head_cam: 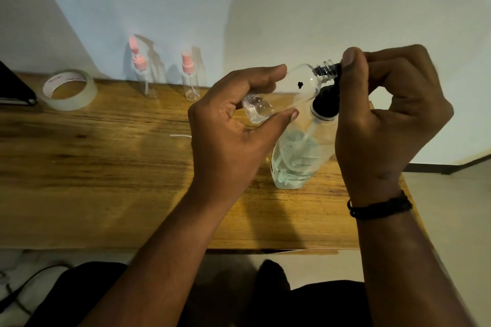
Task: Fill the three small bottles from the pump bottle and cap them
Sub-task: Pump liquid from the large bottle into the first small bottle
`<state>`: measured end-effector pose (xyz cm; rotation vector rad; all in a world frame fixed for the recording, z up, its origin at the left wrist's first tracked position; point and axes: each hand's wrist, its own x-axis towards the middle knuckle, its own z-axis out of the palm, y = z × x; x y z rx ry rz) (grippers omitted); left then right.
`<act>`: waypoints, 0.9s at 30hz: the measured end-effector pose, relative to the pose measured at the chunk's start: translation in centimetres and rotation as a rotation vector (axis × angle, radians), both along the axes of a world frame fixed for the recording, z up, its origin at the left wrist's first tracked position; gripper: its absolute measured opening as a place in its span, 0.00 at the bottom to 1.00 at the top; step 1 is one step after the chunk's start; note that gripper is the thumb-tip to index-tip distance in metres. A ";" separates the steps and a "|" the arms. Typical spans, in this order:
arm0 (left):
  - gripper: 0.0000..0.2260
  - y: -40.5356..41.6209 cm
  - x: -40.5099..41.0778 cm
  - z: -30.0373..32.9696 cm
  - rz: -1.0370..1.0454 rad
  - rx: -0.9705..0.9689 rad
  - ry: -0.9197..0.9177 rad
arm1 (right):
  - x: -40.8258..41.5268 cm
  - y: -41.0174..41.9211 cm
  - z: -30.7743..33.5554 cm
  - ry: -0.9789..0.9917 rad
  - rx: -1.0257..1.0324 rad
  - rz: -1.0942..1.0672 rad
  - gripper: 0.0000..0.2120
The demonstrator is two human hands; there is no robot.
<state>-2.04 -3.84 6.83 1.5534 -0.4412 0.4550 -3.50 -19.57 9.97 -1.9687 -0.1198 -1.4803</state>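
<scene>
Clear plastic, the small bottle (300, 87) lies nearly on its side in the left hand (233, 125), whose fingers (265, 74) curl round its body, thumb beneath. Its long axis runs from base, low and toward the left palm, up to the threaded open neck, which points right and meets the black pump spout at the right fingers (353, 61). The right hand (385, 114) is curled over the pump head of the pump bottle (295, 156), which stands on the table (106, 167) just below both hands. Risk, as I judge it: the spout sits only at the neck's lip, so a hard press could squirt liquid past it; so tilted, the bottle may also dribble out.
</scene>
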 end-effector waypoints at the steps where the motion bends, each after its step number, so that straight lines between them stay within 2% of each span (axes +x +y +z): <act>1: 0.22 0.0 0.0 0.0 0.002 0.002 -0.002 | 0.0 0.0 0.0 -0.001 0.004 0.002 0.13; 9: 0.22 -0.2 -0.1 0.0 -0.017 0.020 0.000 | 0.2 0.0 -1.1 -0.021 0.066 -0.012 0.14; 18: 0.22 0.0 -0.1 0.1 0.002 0.021 -0.010 | 0.1 0.1 -0.3 -0.009 0.016 -0.014 0.14; 27: 0.21 0.0 -0.2 0.1 0.012 0.036 -0.014 | 0.3 0.4 -0.8 -0.027 0.066 -0.007 0.15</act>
